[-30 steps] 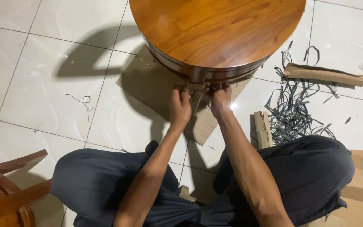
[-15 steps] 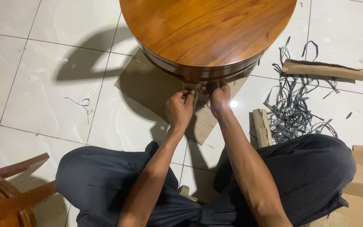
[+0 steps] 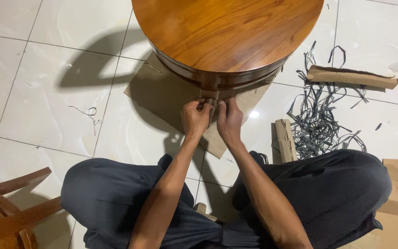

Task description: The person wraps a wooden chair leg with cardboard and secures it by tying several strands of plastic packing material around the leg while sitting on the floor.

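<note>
Both hands — left hand (image 3: 195,119), right hand (image 3: 229,121) — at table leg (image 3: 209,94) (grip hidden)

Grey strap scraps (image 3: 321,122), cardboard roll (image 3: 352,77), wooden chair (image 3: 8,210).

My left hand (image 3: 196,119) and right hand (image 3: 229,121) sit close together, fingers pinched on a small strip (image 3: 209,101) at the leg (image 3: 209,87) of the round wooden table (image 3: 226,32). The table is glossy, warm brown, with a grooved rim, and stands upright on a flat sheet of cardboard (image 3: 162,92). Its leg is just under the near edge.
</note>
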